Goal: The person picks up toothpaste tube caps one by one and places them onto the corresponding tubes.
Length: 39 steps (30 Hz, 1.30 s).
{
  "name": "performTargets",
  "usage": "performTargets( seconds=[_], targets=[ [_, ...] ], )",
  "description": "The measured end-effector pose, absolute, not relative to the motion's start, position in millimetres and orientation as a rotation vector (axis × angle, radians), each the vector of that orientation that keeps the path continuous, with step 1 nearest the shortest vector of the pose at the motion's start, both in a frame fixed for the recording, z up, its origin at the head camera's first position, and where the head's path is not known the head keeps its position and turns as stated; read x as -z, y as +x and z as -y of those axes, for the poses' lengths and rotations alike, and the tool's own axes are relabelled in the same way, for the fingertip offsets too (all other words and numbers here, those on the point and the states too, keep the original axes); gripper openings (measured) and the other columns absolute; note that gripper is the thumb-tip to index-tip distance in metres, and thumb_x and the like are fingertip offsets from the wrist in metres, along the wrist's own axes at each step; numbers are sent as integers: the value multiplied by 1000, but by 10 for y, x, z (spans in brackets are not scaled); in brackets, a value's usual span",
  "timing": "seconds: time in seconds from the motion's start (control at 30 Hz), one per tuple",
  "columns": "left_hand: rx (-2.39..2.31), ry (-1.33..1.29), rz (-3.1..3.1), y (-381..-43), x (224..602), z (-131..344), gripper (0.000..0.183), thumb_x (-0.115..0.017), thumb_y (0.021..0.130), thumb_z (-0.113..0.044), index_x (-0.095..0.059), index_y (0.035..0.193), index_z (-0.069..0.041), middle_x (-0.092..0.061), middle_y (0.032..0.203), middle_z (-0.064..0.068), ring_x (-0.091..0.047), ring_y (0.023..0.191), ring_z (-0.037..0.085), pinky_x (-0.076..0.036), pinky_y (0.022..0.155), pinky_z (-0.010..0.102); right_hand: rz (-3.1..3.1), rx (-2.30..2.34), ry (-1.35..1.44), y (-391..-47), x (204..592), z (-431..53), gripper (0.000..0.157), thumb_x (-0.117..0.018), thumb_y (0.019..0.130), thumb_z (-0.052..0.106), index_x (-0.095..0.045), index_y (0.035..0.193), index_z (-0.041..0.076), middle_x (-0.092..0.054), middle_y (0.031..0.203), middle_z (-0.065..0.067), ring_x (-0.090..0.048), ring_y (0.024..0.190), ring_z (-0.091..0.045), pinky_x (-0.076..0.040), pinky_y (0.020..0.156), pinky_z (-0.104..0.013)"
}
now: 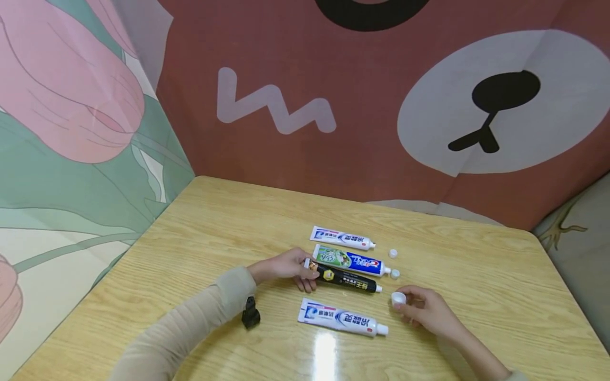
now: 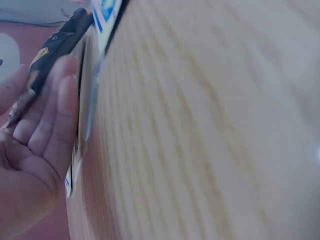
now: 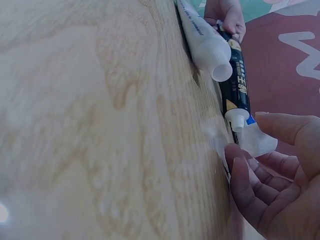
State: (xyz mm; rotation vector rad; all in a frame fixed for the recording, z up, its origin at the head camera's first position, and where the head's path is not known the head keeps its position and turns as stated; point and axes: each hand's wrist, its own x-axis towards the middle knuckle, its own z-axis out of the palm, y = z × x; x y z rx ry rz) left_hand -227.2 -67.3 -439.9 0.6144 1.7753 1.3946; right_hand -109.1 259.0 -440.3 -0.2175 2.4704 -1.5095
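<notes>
My left hand (image 1: 288, 267) grips the tail end of a black toothpaste tube (image 1: 345, 278), thumb on top. The bare white nozzle (image 3: 237, 120) of that tube points toward my right hand (image 1: 431, 312). Between thumb and fingers, the right hand holds a white screw cap (image 1: 398, 299), a short gap away from the nozzle. Just behind the black tube lies a green and blue toothpaste tube (image 1: 352, 260). Nearer me is a white toothpaste tube (image 1: 340, 317) with a white cap on its end.
Farther back on the wooden table (image 1: 248, 211) lies another white toothpaste tube (image 1: 342, 237), uncapped. One small white cap (image 1: 393, 253) rests off its end, and another cap (image 1: 395, 273) sits by the green and blue tube. A small black object (image 1: 250, 313) stands beside the left sleeve.
</notes>
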Motion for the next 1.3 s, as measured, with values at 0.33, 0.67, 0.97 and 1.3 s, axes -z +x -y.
performTargets(
  seconds=[0.33,0.67,0.97,1.3],
  targets=[
    [-1512,538,-1671,-2244,4356,676,26,-49,93,-12,-59,101,11,-67,77,18,-65,63,18,-55,63,35,-2443,1561,-170,-1105,4419,-2591,39,-65,83,11,-53,114,-10,-57,88,-12,-58,62,-12,-48,48,-26],
    [-1571,598,-1548,-2210,4306,725,31,-47,94,-13,-53,107,14,-67,76,15,-65,64,18,-54,62,31,-2456,1561,-152,-1090,4369,-2552,42,-68,81,11,-52,115,-10,-59,91,-12,-59,64,-11,-49,50,-27],
    [-1602,628,-1485,-2177,4277,750,33,-45,95,-11,-50,111,17,-68,75,10,-65,65,17,-54,64,31,-2537,1631,-182,-1090,4268,-2476,36,-70,78,5,-54,108,-6,-59,96,-17,-60,64,-16,-50,51,-30],
    [-1634,678,-1431,-2153,4308,738,34,-46,94,-11,-50,108,20,-68,75,8,-65,65,16,-54,63,30,-2618,1649,-319,-1061,4231,-2388,31,-70,77,5,-59,106,-4,-63,89,-11,-61,65,-15,-51,52,-31]
  ],
)
